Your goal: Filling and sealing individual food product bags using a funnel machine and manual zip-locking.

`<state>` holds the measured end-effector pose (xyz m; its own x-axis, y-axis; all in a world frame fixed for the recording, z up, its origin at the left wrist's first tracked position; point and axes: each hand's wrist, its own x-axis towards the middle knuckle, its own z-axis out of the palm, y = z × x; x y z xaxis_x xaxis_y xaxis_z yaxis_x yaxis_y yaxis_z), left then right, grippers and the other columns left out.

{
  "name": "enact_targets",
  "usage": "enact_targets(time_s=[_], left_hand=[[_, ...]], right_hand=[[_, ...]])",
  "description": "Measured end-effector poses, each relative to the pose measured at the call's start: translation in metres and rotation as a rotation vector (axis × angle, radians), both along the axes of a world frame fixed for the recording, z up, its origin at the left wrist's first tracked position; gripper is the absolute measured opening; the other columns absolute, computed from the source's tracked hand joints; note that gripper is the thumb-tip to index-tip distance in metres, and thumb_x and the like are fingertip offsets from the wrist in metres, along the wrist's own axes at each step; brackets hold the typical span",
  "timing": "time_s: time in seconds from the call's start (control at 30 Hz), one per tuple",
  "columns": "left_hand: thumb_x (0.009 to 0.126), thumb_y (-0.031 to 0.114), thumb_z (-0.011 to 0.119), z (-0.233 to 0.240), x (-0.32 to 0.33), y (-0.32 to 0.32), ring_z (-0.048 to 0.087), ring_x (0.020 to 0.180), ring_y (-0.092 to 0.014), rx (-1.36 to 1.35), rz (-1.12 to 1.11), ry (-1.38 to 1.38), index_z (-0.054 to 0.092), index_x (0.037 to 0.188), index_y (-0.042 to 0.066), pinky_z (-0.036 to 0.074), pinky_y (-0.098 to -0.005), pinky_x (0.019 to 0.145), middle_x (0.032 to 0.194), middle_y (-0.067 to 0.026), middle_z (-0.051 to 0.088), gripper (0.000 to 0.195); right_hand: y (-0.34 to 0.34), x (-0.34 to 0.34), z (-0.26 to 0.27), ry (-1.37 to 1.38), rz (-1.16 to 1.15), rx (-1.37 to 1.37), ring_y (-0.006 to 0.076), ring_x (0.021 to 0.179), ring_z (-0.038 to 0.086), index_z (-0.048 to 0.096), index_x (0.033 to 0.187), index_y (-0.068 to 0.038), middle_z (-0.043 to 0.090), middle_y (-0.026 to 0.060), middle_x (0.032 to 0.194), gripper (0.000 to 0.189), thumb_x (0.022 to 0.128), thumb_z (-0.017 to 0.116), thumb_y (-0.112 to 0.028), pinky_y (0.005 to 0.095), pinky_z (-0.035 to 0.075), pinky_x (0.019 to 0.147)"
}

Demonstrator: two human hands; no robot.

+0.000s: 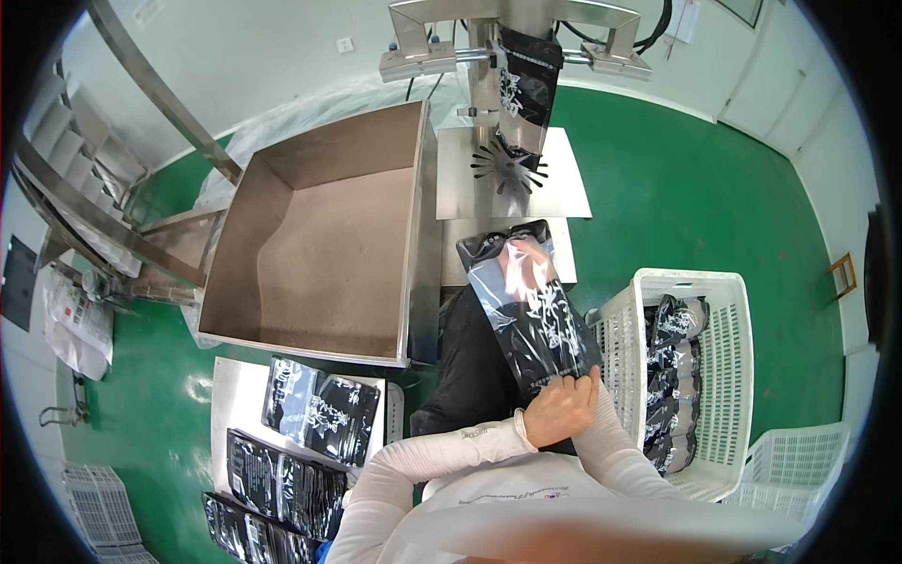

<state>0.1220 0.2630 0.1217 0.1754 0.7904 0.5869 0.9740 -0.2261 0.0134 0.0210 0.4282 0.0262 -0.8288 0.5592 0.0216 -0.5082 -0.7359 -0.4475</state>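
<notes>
A black plastic pouch [550, 324] with a clear window and white characters lies slanted in front of me, above my lap. My left hand [564, 412] pinches its near edge, the wrist crossing over my right forearm. Through the clear window my right hand [523, 264] shows as a blurred shape. Whether it is inside the pouch or behind it I cannot tell, and glare hides its fingers. Beyond, a similar pouch [527, 92] hangs upright at the metal spout of a filling machine, between two side clamps [620, 60]. A slotted metal disc [509, 169] is near its bottom.
To the left stands a deep stainless steel bin [338, 254]. Flat pouches [320, 409] lie stacked on a white-topped table [225, 381] at lower left. A white plastic crate [726, 374] on the right holds several filled pouches [680, 395]. Another crate [796, 458] is behind it.
</notes>
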Motion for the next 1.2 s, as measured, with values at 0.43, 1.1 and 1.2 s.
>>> enact_targets(time_s=[0.43, 1.1, 1.2], left_hand=[[0.066, 0.001, 0.057, 0.019, -0.031, 0.017, 0.045, 0.047, -0.014, 0.013, 0.027, -0.137, 0.054, 0.112, -0.004, 0.041, -0.0270, 0.045, 0.060, -0.0031, 0.038, 0.046], [0.075, 0.001, 0.052, 0.068, -0.149, 0.110, 0.042, 0.047, -0.008, -0.089, 0.047, -1.065, 0.057, 0.109, -0.001, 0.035, -0.0264, 0.046, 0.053, -0.0074, 0.044, 0.035], [0.089, 0.014, 0.052, 0.061, -0.162, 0.116, 0.052, 0.062, -0.009, -0.037, -0.324, -1.589, 0.045, 0.122, -0.003, 0.043, -0.0224, 0.060, 0.071, -0.0018, 0.055, 0.037]], right_hand=[[0.034, 0.033, 0.029, -0.455, -0.126, 0.694, 0.0266, 0.120, 0.038, 0.032, 0.131, -0.008, 0.032, 0.0083, 0.134, 0.060, 0.078, 0.060, -0.010, 0.0473, 0.033, 0.097], [0.004, 0.096, 0.208, -0.663, -0.884, 2.467, 0.0231, 0.064, 0.049, 0.054, 0.084, 0.002, 0.046, 0.0073, 0.064, 0.018, 0.067, 0.053, -0.004, 0.0358, 0.043, 0.072], [0.048, 0.073, 0.217, -0.691, -0.886, 2.353, 0.0276, 0.066, 0.050, 0.054, 0.084, -0.003, 0.051, 0.0105, 0.070, 0.012, 0.073, 0.055, -0.006, 0.0361, 0.040, 0.062]])
